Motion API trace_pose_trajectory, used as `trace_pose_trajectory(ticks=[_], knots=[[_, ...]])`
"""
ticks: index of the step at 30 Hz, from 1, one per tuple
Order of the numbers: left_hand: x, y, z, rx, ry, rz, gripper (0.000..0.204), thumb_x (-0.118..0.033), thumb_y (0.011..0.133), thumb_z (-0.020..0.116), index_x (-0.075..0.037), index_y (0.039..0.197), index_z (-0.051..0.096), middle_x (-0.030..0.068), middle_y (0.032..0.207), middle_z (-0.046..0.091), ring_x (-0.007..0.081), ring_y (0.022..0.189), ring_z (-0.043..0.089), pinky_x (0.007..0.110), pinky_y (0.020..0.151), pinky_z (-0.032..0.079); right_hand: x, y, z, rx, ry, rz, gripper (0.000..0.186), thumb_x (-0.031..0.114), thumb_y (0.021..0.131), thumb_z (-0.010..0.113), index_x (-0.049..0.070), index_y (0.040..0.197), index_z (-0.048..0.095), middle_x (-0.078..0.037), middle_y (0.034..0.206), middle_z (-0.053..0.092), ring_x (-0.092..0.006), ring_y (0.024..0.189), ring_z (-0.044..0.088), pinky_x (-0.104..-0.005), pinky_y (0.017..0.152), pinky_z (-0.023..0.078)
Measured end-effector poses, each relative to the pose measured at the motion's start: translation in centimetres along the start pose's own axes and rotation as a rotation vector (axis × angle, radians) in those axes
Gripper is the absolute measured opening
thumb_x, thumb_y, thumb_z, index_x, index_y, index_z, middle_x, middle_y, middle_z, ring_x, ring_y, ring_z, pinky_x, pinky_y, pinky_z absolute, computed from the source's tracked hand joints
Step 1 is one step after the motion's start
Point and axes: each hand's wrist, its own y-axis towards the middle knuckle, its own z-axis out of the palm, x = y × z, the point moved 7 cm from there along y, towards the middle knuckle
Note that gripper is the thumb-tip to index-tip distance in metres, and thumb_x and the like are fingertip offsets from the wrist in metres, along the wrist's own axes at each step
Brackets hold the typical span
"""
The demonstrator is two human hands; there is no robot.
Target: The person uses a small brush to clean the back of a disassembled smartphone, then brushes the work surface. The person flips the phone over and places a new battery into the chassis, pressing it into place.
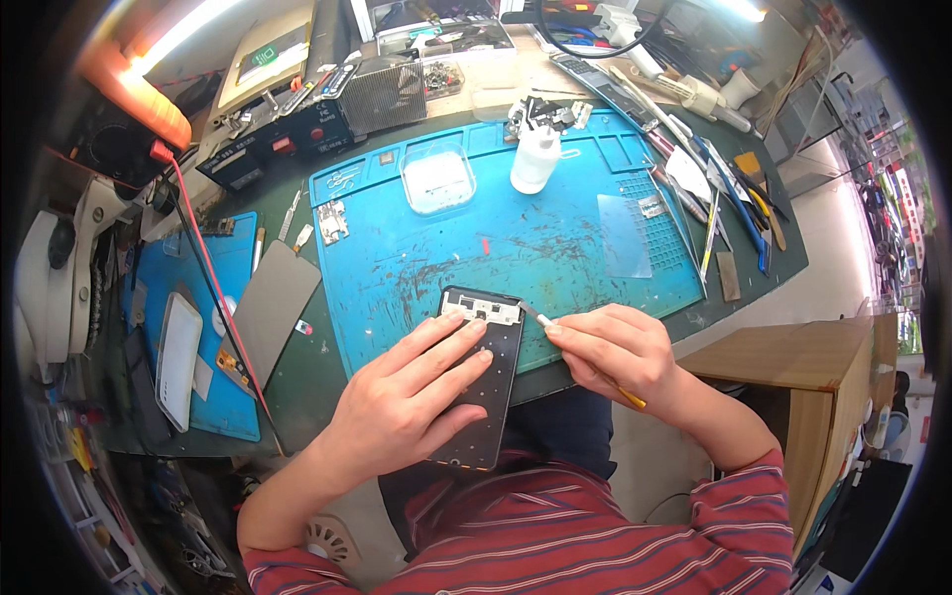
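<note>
A black phone frame (493,397) with a silvery plate near its top end lies at the front edge of the blue work mat (436,283), partly over the edge toward me. Across its left side rests my left hand (412,392), fingers stretched out and pressing flat on the frame and plate. My right hand (620,352) pinches a slim prying knife (540,318) with a yellow end. Its metal tip touches the frame's top right corner, beside the plate.
A white dispenser bottle (535,161) and a clear plastic dish (437,180) stand farther back on the mat. Tweezers and pliers (759,203) lie at the right. A power supply unit (283,144) sits back left, and a red cable (213,278) hangs at the left.
</note>
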Motion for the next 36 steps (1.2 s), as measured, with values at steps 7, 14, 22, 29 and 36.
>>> trace_pose_trajectory(ticks=[7,14,22,29,36], knots=[[0.02,-0.07,0.06,-0.004,-0.016,-0.018,0.058,-0.018,0.082,0.090,-0.005,0.136,0.073,0.0152,0.153,0.067,0.0390,0.145,0.060,0.050,0.118,0.053,-0.30,-0.10,-0.30,-0.023,0.062,0.040,0.038,-0.006,0.079,0.084,0.000,0.115,0.078,-0.011,0.101,0.080,-0.0254,0.083,0.079,-0.0344,0.073,0.064],[0.00,-0.11,0.14,-0.003,-0.004,-0.017,0.056,-0.020,0.084,0.090,-0.005,0.135,0.074,0.0151,0.152,0.067,0.0391,0.144,0.061,0.050,0.118,0.053,-0.40,-0.07,-0.29,-0.009,0.073,0.040,0.037,-0.005,0.079,0.084,0.000,0.115,0.078,-0.011,0.103,0.080,-0.0247,0.083,0.078,-0.0341,0.073,0.064],[0.09,-0.07,0.12,0.005,-0.012,-0.022,0.056,-0.021,0.083,0.090,-0.005,0.135,0.075,0.0154,0.151,0.068,0.0389,0.144,0.061,0.050,0.118,0.053,0.03,-0.40,-0.04,0.000,0.005,-0.010,0.039,-0.003,0.079,0.085,-0.001,0.117,0.077,-0.010,0.107,0.079,-0.0235,0.086,0.078,-0.0342,0.073,0.065],[0.04,-0.04,0.12,0.007,-0.012,-0.024,0.057,-0.019,0.082,0.090,-0.005,0.135,0.075,0.0155,0.151,0.068,0.0390,0.144,0.061,0.050,0.119,0.052,0.01,-0.45,-0.05,-0.001,0.008,-0.004,0.040,-0.004,0.079,0.085,-0.001,0.118,0.077,-0.011,0.107,0.079,-0.0236,0.087,0.078,-0.0342,0.074,0.065],[0.03,0.03,0.05,0.017,-0.020,-0.028,0.057,-0.018,0.082,0.090,-0.005,0.135,0.075,0.0155,0.151,0.068,0.0390,0.145,0.060,0.050,0.119,0.052,-0.12,-0.30,-0.07,0.021,0.033,0.016,0.041,-0.003,0.080,0.086,-0.001,0.119,0.077,-0.010,0.109,0.078,-0.0241,0.087,0.078,-0.0345,0.074,0.064]])
